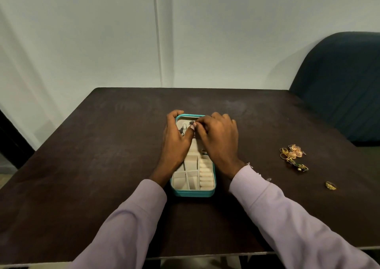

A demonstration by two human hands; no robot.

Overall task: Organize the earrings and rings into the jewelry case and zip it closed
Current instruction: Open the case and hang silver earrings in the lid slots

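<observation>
Lilac long sleeves [127,223], buttoned cuffs; bracelet [249,164] at R wrist.

Teal jewelry case [192,193] with cream lining, gold earrings [293,155], dark brown table [102,145], lilac sleeves [127,217].

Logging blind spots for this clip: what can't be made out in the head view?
- What the right hand pinches: hidden by both hands' fingers.
- Far half of the jewelry case: mostly covered by the left hand and right hand.
- Dark pieces in the far half: too small to identify.
- Gold pile: tangled, count unclear.
- Zipper: not discernible.
</observation>
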